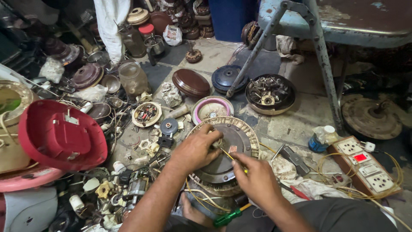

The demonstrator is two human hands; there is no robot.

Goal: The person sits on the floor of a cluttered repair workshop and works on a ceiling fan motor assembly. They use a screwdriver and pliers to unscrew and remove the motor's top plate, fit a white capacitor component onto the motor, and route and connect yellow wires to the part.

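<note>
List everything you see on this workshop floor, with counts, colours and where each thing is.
Fan stator: one, grey with pale windings, centre floor.
Yellow wire: one, between both hands.
Red plastic cover: one, left.
Brown dome cover: one, upper centre.
Dish of metal parts: one, dark, right of centre.
Socket board: one, brown and white, right.
Green-handled screwdriver: one, bottom centre.
Left hand: on the stator.
Right hand: pinching the wire.

Stone floor (300,124) — strewn with fan motor (223,159), metal covers (191,82), socket board (365,165).
</note>
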